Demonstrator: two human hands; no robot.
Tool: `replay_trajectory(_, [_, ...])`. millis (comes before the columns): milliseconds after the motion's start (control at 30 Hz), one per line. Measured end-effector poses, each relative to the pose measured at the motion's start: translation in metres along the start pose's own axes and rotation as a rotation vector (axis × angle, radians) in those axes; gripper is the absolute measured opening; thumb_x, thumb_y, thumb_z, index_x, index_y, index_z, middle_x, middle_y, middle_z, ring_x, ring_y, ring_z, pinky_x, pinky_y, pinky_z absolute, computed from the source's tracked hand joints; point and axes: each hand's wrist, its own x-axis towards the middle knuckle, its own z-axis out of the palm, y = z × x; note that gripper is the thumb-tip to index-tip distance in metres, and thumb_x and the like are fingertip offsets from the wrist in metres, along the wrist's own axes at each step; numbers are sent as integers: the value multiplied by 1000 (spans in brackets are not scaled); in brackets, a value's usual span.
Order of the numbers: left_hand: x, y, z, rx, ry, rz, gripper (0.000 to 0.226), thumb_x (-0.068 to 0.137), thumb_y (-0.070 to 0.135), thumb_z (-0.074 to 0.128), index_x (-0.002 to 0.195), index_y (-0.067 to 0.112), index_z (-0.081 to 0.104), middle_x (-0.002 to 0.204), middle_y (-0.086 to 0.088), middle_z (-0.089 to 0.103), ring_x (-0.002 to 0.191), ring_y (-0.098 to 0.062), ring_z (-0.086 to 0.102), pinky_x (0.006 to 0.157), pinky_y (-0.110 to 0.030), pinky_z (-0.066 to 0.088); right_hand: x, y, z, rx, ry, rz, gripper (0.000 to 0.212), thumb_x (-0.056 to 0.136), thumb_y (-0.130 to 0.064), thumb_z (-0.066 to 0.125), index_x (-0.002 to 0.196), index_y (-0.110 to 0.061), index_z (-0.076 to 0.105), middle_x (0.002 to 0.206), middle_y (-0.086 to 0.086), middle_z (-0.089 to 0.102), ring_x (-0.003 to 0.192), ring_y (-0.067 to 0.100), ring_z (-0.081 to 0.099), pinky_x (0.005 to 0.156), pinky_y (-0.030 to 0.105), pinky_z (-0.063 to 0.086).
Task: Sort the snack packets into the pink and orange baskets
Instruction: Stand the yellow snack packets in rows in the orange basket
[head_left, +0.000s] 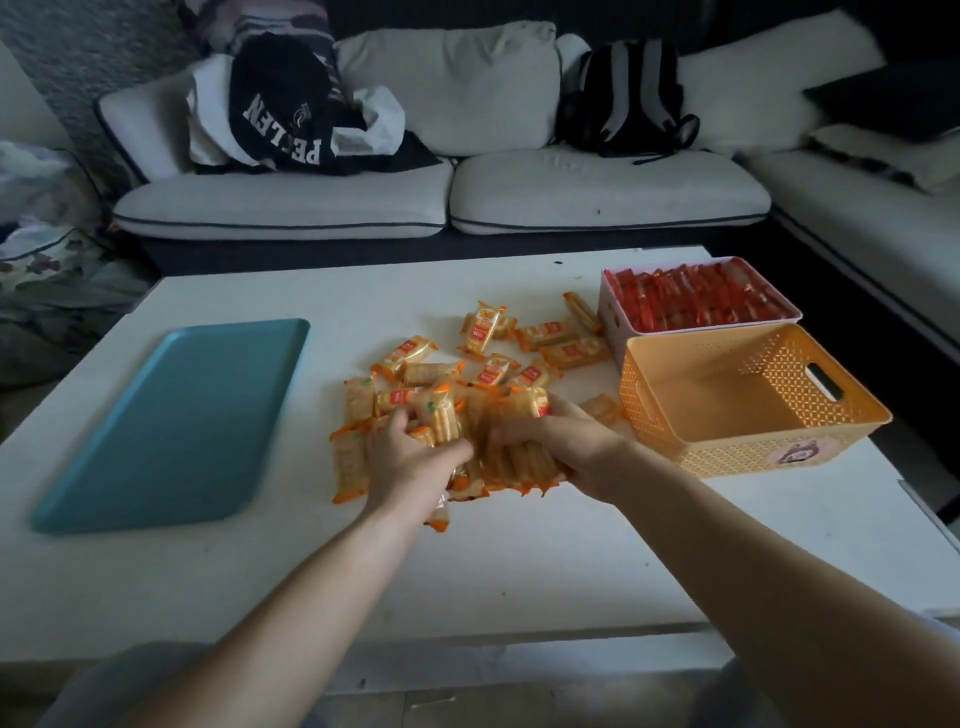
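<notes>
Packets (431, 373) in orange wrap lie heaped beside the empty orange basket (727, 453). Left hand (415, 453) and right hand (553, 441) both curl round a bunch, likely to scoop it in. Pink basket (614, 318) holds red ones (696, 302).

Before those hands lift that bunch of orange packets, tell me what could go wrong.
1. The left hand and right hand grip a big loose bunch of orange packets; some may slip out on the lift and scatter over the table.
2. The orange basket stands right beside the pink basket, which is full of red packets; a careless drop could mix orange ones in.
</notes>
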Motion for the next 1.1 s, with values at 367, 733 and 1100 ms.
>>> replay_trajectory(367, [-13, 136, 200, 57, -297, 400, 66, 67, 38, 81, 125, 27, 52, 123, -1, 63, 106, -24, 63, 84, -35, 55, -66, -44, -183, 33, 472, -188, 73, 71, -44, 88, 132, -26, 53, 117, 8, 72, 98, 28, 75, 85, 50, 61])
replay_trajectory(733, [8, 88, 193, 861, -558, 782, 18, 90, 34, 56, 100, 31, 71, 103, 9, 66, 103, -19, 63, 85, -37, 52, -52, -17, -236, -1005, 640, 208, 23, 100, -18, 41, 88, -14, 60, 92, 4, 67, 72, 17, 60, 58, 25, 49])
replay_trajectory(1100, [16, 46, 89, 621, -488, 699, 26, 88, 14, 65, 86, 40, 65, 91, 23, 66, 84, 2, 62, 75, -23, 50, -40, -23, -140, -1284, 344, -198, 29, 90, -20, 62, 114, -34, 68, 114, -6, 68, 94, 16, 64, 75, 34, 59])
